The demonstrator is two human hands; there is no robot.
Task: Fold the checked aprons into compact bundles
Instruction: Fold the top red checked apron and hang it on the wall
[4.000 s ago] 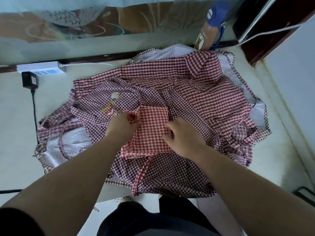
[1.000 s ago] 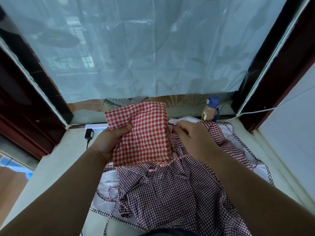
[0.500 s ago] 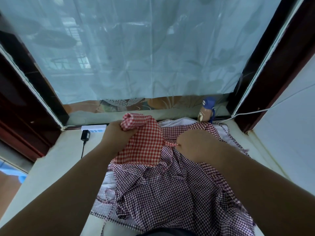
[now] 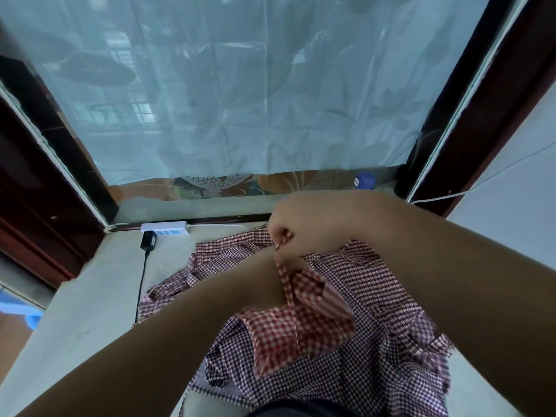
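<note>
A folded red-checked apron bundle (image 4: 288,335) hangs in front of me above a pile of darker maroon-checked aprons (image 4: 382,299) spread on the ledge. My left hand (image 4: 270,278) is at the bundle's top edge and holds it; its fingers are hidden behind the cloth. A thin red-checked strap (image 4: 287,285) runs up from the bundle to my right hand (image 4: 304,221), which pinches the strap's end above the pile. My right forearm crosses over the right part of the pile.
The pale stone ledge (image 4: 84,299) carries a white power strip (image 4: 165,228) with a black adapter (image 4: 149,240) and cable at the back left. A blue-capped bottle (image 4: 364,182) stands at the back right. A translucent curtain (image 4: 240,100) and dark window frames close the far side.
The flat red bundle held up a second ago has dropped lower and crumpled in my left hand. My right hand has pulled the strap up and away from it.
</note>
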